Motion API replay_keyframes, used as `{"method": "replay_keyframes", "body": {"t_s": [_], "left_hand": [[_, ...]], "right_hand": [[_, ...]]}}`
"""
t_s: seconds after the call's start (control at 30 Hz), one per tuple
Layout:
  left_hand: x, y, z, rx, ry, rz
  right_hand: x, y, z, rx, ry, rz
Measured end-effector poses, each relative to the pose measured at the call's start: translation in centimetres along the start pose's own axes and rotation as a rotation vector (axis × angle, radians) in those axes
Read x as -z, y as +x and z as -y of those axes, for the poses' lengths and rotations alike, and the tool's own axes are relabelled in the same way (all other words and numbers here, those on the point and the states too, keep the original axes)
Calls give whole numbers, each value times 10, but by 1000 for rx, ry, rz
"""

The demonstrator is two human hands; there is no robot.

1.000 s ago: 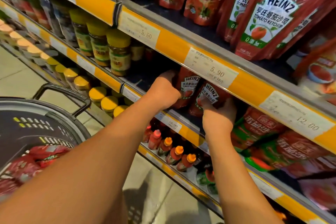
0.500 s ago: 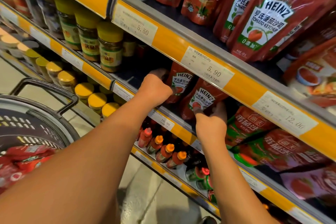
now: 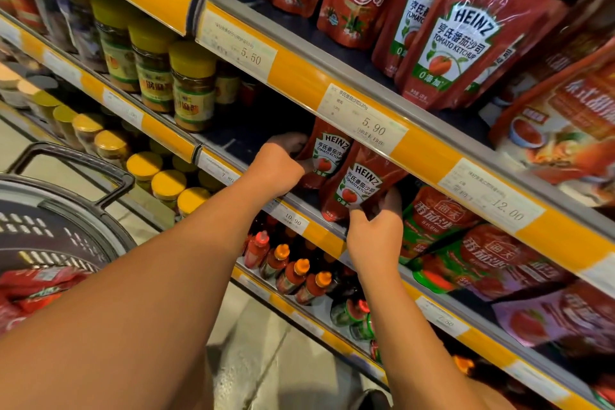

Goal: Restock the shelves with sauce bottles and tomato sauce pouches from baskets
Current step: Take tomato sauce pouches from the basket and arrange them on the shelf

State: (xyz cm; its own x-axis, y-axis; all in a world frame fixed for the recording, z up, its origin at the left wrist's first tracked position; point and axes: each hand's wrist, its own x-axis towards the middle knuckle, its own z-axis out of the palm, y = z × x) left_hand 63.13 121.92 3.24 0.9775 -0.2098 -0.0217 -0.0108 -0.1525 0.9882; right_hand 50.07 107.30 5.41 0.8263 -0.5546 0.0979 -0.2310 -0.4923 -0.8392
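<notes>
Nearest us, left of the shelf, our basket (image 3: 83,210) holds red pouches (image 3: 36,286). Our left hand (image 3: 278,170) curls round the side of one ketchup pouch (image 3: 327,156) standing on the shelf (image 3: 309,206) under the 5.90 price tag (image 3: 364,121). Our right hand (image 3: 374,236) pinches the bottom of a second ketchup pouch (image 3: 361,181) just right of the first, touching it.

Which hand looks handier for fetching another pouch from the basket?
Probably the left hand: the basket sits on that side. Both hands grip ketchup pouches, though; the right hand is farther away.
</notes>
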Motion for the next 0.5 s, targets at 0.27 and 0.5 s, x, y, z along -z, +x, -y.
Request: {"method": "replay_keyframes", "body": {"t_s": [0.27, 0.5], "left_hand": [[10, 3, -2, 26, 307, -49], [0, -5, -3, 42, 363, -32]], "right_hand": [[26, -19, 4, -9, -133, 41], [12, -21, -2, -156, -9, 73]]}}
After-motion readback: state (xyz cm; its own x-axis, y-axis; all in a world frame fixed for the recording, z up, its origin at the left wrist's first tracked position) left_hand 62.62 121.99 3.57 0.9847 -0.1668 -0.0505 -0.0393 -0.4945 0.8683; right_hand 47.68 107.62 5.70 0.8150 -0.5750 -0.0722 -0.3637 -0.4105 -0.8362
